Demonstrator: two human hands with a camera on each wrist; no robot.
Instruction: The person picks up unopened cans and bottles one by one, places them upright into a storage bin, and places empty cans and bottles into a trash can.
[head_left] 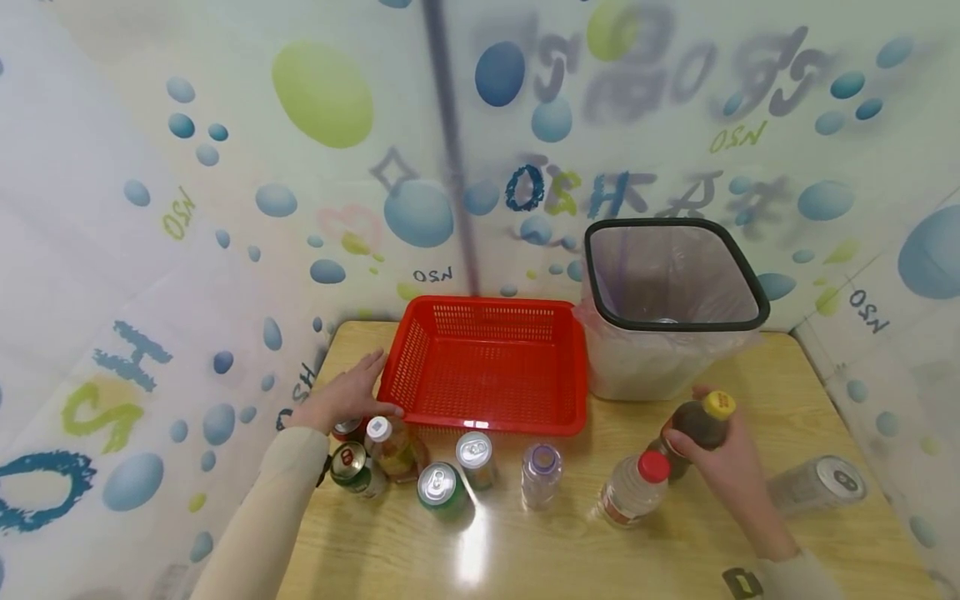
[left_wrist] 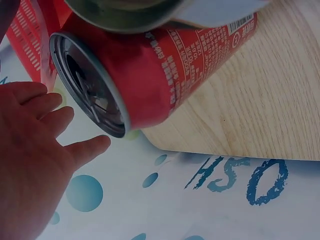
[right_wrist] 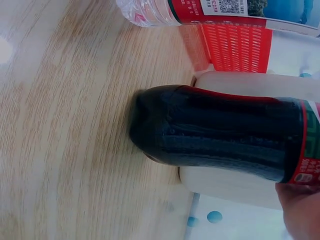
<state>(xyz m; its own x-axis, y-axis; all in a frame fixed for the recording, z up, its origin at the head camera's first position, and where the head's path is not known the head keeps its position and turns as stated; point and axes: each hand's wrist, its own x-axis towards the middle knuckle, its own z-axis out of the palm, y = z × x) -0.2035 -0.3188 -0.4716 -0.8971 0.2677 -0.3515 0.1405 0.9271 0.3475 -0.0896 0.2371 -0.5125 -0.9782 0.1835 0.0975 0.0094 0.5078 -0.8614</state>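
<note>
My right hand point(head_left: 729, 462) grips a dark cola bottle point(head_left: 699, 427) with a yellow cap. In the right wrist view, the bottle's dark base point(right_wrist: 200, 131) is low over or on the wooden table; contact is unclear. Fingers of my left hand point(head_left: 347, 395) are spread at the left front corner of a red plastic basket point(head_left: 487, 417). Whether they press its rim cannot be told. Just beside that hand stands a red can point(left_wrist: 145, 75), mostly hidden in the head view. A white-capped bottle point(head_left: 393, 450) and a green can point(head_left: 356, 468) are also close to it.
Behind my right hand is a lined white bin point(head_left: 637, 367) with a black rim. Along the front stand another green can point(head_left: 441, 490), a pale can point(head_left: 477, 458), a purple-capped bottle point(head_left: 541, 477) and a red-capped bottle point(head_left: 633, 492). A silver can point(head_left: 813, 485) is at the right.
</note>
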